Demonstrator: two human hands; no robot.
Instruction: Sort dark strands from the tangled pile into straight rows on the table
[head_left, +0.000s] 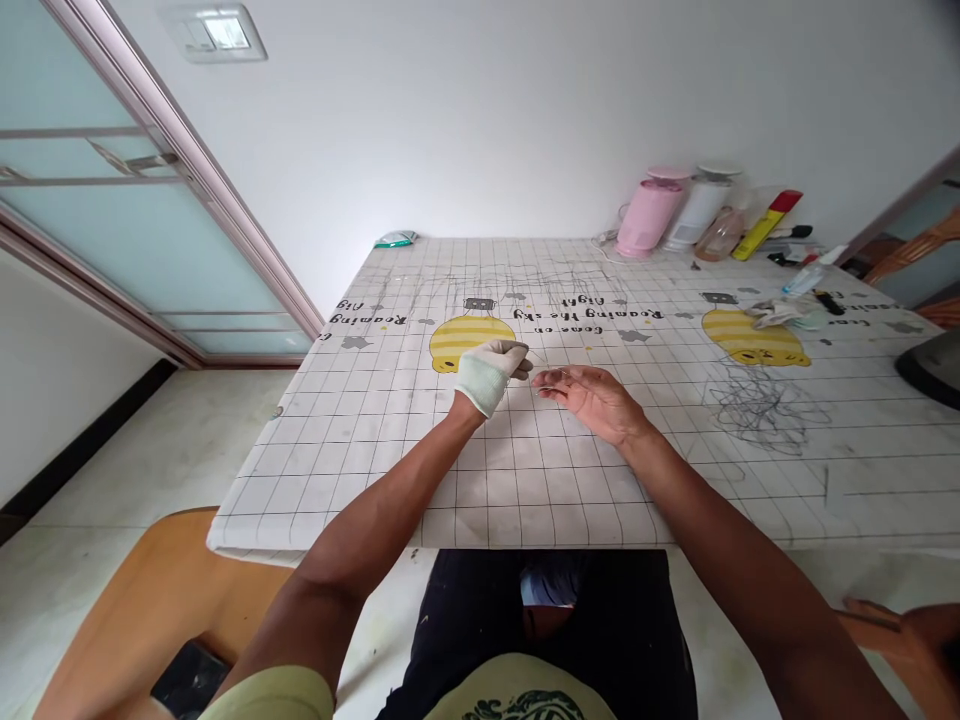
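White wall (450, 120) fills the upper part of the head view, above a table covered with a pale checked tablecloth (360, 440) printed with yellow striped balloon figures and dark lettering. At the upper left is a frosted door (150, 220), with a light switch (217, 33) near the top edge.

Near the middle of the frame, a thin strand (541, 361) shows between the two hands, above the cloth. It looks very fine, pale and faintly shiny, slightly bent, and its ends are too small to make out. The left hand (491, 372), in a whitish knit glove, is closed, with the strand at its fingers. The right hand (596, 400) is bare, palm partly upward, its fingers loosely curled beside the strand; whether they pinch it, I cannot tell.

At the right of the frame, a loose tangle of dark grey strands (772, 405) lies in overlapping loops just below a balloon figure. More thin grey strands (510, 285) lie spread across the cloth at upper middle. A pink cylinder (649, 218), a white cylinder (697, 212), an amber-tinted bottle (720, 235) and a yellow container with a red top (766, 226) stand at upper right. At lower left, a black object (191, 680) rests on an orange-brown seat (165, 600).
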